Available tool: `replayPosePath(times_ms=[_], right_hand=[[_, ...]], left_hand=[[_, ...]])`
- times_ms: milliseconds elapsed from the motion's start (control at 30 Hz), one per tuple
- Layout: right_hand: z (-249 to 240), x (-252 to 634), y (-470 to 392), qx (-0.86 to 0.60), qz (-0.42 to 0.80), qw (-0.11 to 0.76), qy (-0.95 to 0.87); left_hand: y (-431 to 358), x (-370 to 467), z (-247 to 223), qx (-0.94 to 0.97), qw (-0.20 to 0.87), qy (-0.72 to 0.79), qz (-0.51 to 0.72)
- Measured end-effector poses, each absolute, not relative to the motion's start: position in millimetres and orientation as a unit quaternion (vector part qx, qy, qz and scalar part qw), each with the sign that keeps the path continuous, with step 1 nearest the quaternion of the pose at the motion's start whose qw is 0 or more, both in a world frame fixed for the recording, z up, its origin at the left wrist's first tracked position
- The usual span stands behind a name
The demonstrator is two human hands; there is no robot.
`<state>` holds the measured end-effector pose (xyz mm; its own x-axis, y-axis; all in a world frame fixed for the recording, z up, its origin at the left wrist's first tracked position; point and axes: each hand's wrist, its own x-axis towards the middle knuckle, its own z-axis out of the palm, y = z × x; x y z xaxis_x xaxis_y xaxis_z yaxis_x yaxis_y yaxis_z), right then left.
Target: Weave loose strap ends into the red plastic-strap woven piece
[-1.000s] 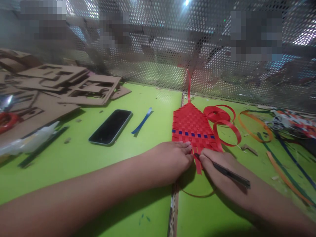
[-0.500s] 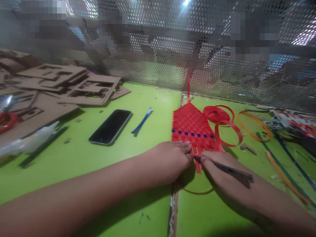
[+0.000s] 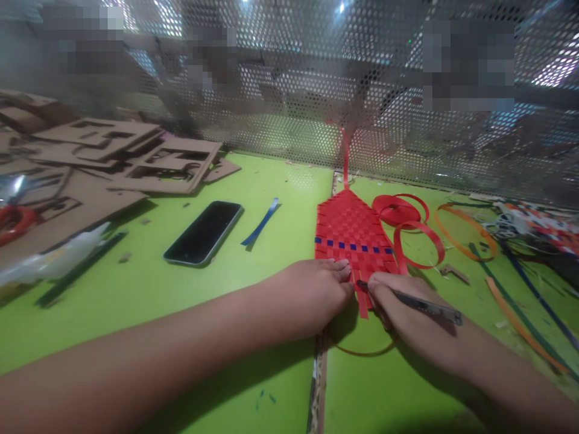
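Pressing down flat, the left hand (image 3: 312, 295) pins the near edge of the red woven strip mat with a row of blue squares (image 3: 353, 235), fingers together on the loose strip ends. Right beside it, the right hand (image 3: 407, 313) grips a slim dark metal tool (image 3: 416, 303), tip touching the mat's near fringe. The mat lies on the bright green table (image 3: 253, 271), across the seam between two panels. Red ribbon loops (image 3: 411, 226) curl just right of it; a black smartphone (image 3: 203, 232) sits well to the left.
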<state>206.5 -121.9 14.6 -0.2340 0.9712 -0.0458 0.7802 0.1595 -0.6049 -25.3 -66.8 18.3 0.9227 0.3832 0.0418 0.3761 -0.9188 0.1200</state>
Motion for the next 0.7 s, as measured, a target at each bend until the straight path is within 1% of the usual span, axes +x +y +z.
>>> replayPosePath(times_ms=[133, 400, 567, 700], right_hand=[[8.6, 206.3, -122.4, -0.605, 0.264, 0.191, -0.726], [10.6, 202.4, -119.6, -0.609, 0.276, 0.173, -0.723], [11.2, 201.4, -118.9, -0.613, 0.280, 0.168, -0.719], [14.3, 199.2, -120.9, -0.627, 0.289, 0.150, -0.708]], left_hand=[[-66.3, -24.8, 17.2, 0.979, 0.056, 0.191, 0.033], [-66.5, -25.0, 16.5, 0.979, 0.072, 0.187, 0.048], [-67.2, -25.2, 15.9, 0.979, 0.063, 0.185, 0.050], [-69.4, -24.1, 14.4, 0.981, 0.033, 0.188, 0.030]])
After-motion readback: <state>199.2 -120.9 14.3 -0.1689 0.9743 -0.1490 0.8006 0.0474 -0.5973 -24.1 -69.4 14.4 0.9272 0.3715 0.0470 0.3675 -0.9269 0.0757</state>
